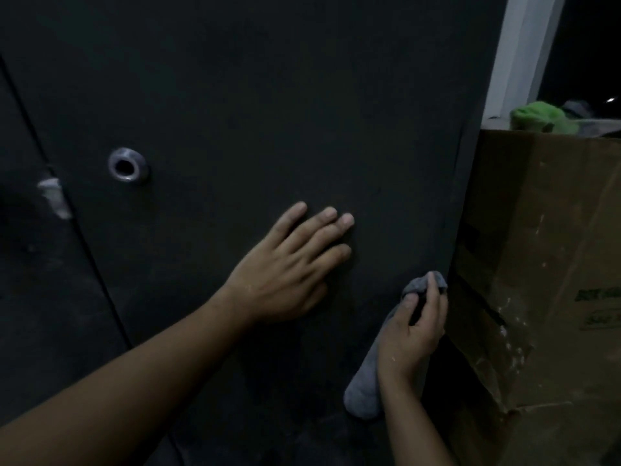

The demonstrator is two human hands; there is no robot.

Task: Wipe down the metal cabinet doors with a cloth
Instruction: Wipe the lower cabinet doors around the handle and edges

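The left hand [289, 267] lies flat against the dark cabinet door [252, 95], palm down. Its fingers [322, 227] are straight, slightly spread and aimed up and to the right, and it holds nothing. Its bare forearm runs in from the lower left corner of the view.

The right hand [413, 334] is lower and further right, at the door's right edge, and its forearm comes up from the bottom. Its thumb and fingers are curled around a grey cloth [364, 388]. The top of the cloth is bunched above the fingertips and pressed to the door near the edge. The rest hangs down below the wrist against the door. The two hands are apart, both on the same door.

A round metal ring [127, 168] with a dark hole sits in the door to the left. A thin seam separates this door from a second door [40, 297], which carries a pale scuffed patch [55, 196].

The scene is dim and soft. The right palm and most of its fingertips are hidden behind the cloth. A cardboard box [551, 264] stands just beside the cabinet on the right, cut off by the frame, and its green print is unreadable. Something green [534, 117] rests on top of the box, in front of a white post [524, 52]. The gap between box and cabinet is too dark to make out.
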